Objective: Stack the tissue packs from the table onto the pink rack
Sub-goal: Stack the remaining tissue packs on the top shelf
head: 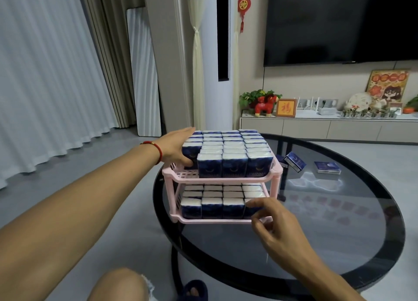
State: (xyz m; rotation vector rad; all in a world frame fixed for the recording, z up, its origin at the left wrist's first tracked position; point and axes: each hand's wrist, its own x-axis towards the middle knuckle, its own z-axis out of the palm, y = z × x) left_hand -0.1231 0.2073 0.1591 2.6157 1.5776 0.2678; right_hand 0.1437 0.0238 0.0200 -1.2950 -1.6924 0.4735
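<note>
Bare knee (117,285) sits lowest in view, then the left hand (178,149) reaches to the pink rack's (222,180) upper tier, fingers flat along the outer column of tissue packs (228,151), thumb on the front one. That tier lacks one pack at its front left corner. Lower down, the right hand (271,224) pinches the front right pack of the full lower tier. Two loose packs (294,161) (327,167) remain on the glass table (339,221), well right of the rack; the job looks nearly done.
</note>
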